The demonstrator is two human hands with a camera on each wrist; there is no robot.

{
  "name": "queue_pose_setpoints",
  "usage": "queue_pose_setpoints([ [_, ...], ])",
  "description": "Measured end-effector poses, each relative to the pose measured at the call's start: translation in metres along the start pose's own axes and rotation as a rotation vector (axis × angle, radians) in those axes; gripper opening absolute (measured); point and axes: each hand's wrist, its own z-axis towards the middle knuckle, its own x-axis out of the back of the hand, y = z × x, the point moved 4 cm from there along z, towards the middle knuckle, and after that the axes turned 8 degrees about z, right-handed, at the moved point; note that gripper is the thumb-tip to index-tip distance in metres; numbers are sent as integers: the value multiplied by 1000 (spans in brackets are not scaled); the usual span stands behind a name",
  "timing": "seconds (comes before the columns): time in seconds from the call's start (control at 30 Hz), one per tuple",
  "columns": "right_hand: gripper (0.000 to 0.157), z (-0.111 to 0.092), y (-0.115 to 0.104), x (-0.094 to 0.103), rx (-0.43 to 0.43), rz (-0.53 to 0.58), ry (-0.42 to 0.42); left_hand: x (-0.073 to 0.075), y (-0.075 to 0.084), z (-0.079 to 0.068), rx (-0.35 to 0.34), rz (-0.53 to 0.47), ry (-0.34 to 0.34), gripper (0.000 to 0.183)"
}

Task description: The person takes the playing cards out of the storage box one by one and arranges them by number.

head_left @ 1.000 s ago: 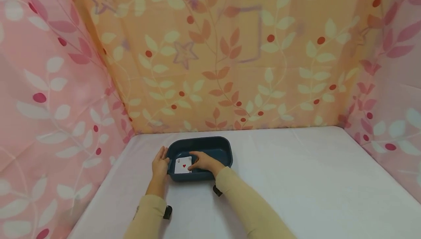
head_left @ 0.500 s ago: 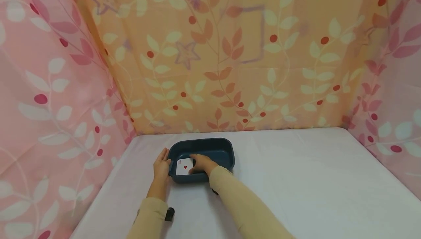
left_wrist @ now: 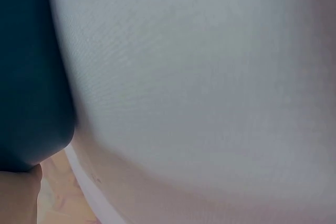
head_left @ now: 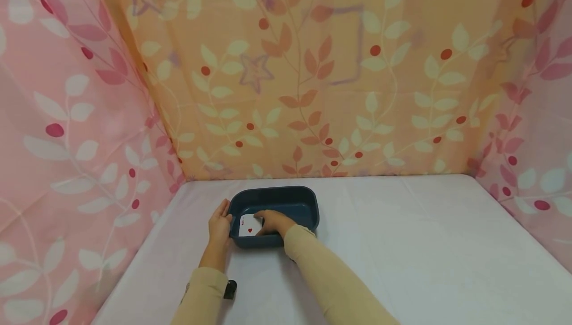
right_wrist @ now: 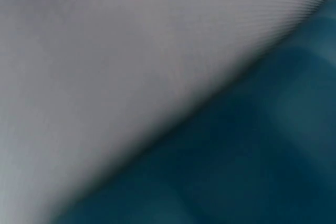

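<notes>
A dark blue rectangular tub (head_left: 286, 241) stands on the white-covered table. Inside it, at its left end, is a white playing card (head_left: 247, 224), face up, with a red heart in its middle; whether more cards lie beneath cannot be seen. My right hand (head_left: 277, 222) reaches over the tub's near wall and grips the card at its right end, thumb on the near side and fingers on the far side. My left hand (head_left: 219, 226) rests against the tub's left outer wall, fingers extended and thumb near the rim. The left wrist view shows part of this hand (left_wrist: 18, 195) against the tub.
The white table cover (head_left: 402, 245) stretches to the right of the tub. An orange leaf-patterned curtain (head_left: 313, 66) hangs behind the table, and pink ones (head_left: 76, 116) hang at both sides. Black wrist cameras are partly visible under the sleeves.
My right hand has moved slightly left and deeper into the tub, closing on the card. The card has shifted and turned a little. The left hand has stayed at the tub's side.
</notes>
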Motion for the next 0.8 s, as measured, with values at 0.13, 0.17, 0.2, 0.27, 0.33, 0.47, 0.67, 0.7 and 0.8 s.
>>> queue_pose_setpoints([
  [0.13,56,1,2,1,-8,25,11,0,0,1,12,18,9,56],
  [0.17,55,1,2,1,-12,30,11,0,-1,1,13,20,11,56],
  [0.2,55,1,2,1,-15,35,11,0,-1,2,12,20,12,56],
  [0.27,56,1,3,0,-17,32,12,0,-1,2,8,18,13,56],
  [0.33,57,1,2,1,-17,24,13,0,-2,2,7,20,15,55],
  [0.47,54,-2,0,1,-14,2,20,0,-3,2,12,28,16,55],
  [0.67,46,-3,0,1,-36,1,15,0,-3,2,18,27,25,55],
  [0.7,47,-3,1,1,-39,6,16,0,-4,2,18,24,27,55],
  [0.8,53,-3,1,2,-35,-3,28,-1,-4,3,12,9,31,55],
])
